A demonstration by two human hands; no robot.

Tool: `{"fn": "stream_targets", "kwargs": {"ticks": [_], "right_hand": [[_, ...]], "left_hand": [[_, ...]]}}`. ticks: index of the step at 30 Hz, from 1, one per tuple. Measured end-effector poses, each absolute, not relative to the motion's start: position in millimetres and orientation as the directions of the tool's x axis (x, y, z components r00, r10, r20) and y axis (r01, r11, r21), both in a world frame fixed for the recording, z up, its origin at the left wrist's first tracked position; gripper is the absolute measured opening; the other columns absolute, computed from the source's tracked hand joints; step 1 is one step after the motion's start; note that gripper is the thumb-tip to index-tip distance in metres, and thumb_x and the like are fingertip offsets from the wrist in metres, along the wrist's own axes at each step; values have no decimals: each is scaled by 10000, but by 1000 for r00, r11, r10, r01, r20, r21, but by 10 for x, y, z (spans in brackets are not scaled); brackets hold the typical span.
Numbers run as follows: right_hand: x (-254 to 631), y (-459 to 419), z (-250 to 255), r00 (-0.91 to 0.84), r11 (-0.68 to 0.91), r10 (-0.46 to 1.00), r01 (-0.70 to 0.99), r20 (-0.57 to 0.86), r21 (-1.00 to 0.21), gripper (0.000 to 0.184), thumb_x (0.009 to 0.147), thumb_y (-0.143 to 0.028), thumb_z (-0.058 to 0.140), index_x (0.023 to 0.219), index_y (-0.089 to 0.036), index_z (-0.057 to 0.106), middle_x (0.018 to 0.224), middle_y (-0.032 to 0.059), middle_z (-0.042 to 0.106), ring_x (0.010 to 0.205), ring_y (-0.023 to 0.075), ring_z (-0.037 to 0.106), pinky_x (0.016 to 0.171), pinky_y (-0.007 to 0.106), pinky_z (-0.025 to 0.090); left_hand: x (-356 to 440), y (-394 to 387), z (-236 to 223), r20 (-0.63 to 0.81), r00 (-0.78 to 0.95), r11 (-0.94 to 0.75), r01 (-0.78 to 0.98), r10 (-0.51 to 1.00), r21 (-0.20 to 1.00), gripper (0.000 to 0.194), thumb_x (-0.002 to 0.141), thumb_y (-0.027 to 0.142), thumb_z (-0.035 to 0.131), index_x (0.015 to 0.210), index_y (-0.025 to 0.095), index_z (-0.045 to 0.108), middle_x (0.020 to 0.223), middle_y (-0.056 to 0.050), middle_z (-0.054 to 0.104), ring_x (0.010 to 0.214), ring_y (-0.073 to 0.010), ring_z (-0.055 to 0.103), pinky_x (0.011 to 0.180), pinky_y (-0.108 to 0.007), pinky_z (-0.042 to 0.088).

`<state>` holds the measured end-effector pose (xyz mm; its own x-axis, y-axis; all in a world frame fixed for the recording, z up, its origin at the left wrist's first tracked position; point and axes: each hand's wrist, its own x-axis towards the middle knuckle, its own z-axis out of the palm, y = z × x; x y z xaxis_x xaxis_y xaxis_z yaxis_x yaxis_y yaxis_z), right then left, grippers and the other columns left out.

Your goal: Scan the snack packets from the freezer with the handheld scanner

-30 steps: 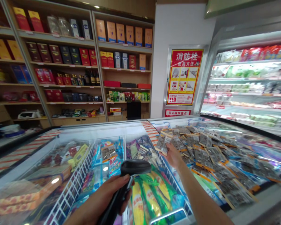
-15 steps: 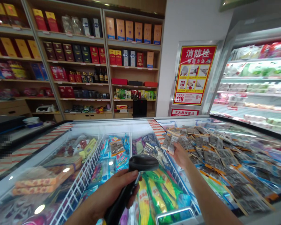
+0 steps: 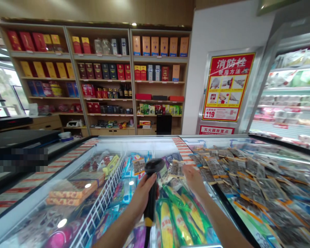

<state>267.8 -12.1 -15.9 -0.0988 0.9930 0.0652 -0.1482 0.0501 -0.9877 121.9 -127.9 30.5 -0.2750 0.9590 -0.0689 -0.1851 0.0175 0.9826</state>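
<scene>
- Right hand [image 3: 194, 181] is gripping a small clear packet [image 3: 176, 168] by its right edge, just beyond the corn packs [image 3: 167, 224]; blur is hiding its fingertips.
- Left hand [image 3: 144, 189] is wrapping round the handle of a black scanner [image 3: 150, 203], left of the corn packs' far end.
- Scanner's long axis is pointing away from the person, its oval head lying just left of the packet.
- More packets [image 3: 248, 172] are lying right of the corn packs.
</scene>
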Motion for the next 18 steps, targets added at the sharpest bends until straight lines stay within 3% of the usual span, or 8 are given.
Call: {"fn": "stream_targets", "kwargs": {"ticks": [2, 4, 8, 10, 12, 14, 16, 18], "right_hand": [[2643, -461, -85, -215, 3, 976, -178, 42, -984, 346, 720, -465, 537, 903, -189, 635, 824, 70, 674, 771, 263, 608, 646, 381, 453], [2685, -702, 35, -381, -141, 924, -380, 16, -914, 429, 704, -493, 545, 1036, -222, 575, 902, 52, 670, 782, 237, 615, 618, 348, 467], [3073, -715, 356, -232, -213, 968, -544, -98, -812, 327, 679, -396, 606, 923, -179, 587, 813, 55, 677, 666, 194, 618, 551, 296, 484], [3332, -587, 503, -111, -189, 982, -527, -153, -829, 241, 675, -344, 613, 869, -205, 576, 701, 17, 665, 516, 154, 580, 458, 274, 469], [3538, -464, 619, -41, -100, 995, -466, -91, -879, 162, 669, -326, 612, 744, -194, 559, 559, -11, 607, 419, 121, 515, 382, 236, 426], [3656, -379, 688, 56, 19, 998, -313, 2, -950, 173, 652, -328, 626, 643, -183, 531, 492, -20, 561, 372, 108, 475, 335, 217, 384], [3698, -338, 697, 72, 69, 996, -241, 53, -968, 197, 639, -342, 633, 614, -175, 530, 476, -18, 546, 367, 105, 467, 324, 210, 368], [3692, -332, 642, -11, 10, 1000, -327, 14, -945, 205, 626, -355, 636, 633, -166, 556, 496, -7, 562, 394, 108, 488, 352, 211, 391]], "left_hand": [[1472, -1158, 298, 62, -230, -83, -82, 971, 993, 316, 770, 415, 437, 942, 165, 524, 754, -36, 612, 668, -139, 564, 644, -258, 442], [1741, -1018, 350, 228, -156, -224, 45, 961, 974, 333, 799, 331, 383, 1056, 167, 516, 1001, -70, 600, 924, -169, 541, 833, -283, 396], [1981, -712, 463, 340, 69, -343, 340, 938, 876, 366, 776, 269, 398, 1094, 158, 541, 1132, -97, 548, 1045, -205, 485, 907, -300, 340], [1893, -534, 411, 331, -62, -245, 545, 942, 802, 423, 742, 284, 457, 1136, 140, 513, 1195, -125, 504, 1108, -235, 437, 935, -324, 311], [1750, -333, 262, 238, -317, 53, 693, 918, 719, 475, 723, 353, 487, 1106, 73, 515, 1173, -195, 503, 1126, -289, 416, 933, -378, 303], [1638, -123, 69, 147, -405, 241, 757, 903, 608, 541, 669, 430, 543, 1062, 58, 529, 1114, -225, 535, 1082, -328, 451, 871, -411, 349], [1584, 84, -92, 117, -408, 285, 788, 905, 546, 454, 616, 393, 599, 967, 106, 574, 1038, -191, 588, 1020, -328, 500, 802, -405, 389], [1551, 277, -172, 87, -365, 232, 739, 927, 633, 264, 545, 283, 652, 770, 152, 612, 864, -132, 647, 907, -304, 563, 726, -362, 416]]}}
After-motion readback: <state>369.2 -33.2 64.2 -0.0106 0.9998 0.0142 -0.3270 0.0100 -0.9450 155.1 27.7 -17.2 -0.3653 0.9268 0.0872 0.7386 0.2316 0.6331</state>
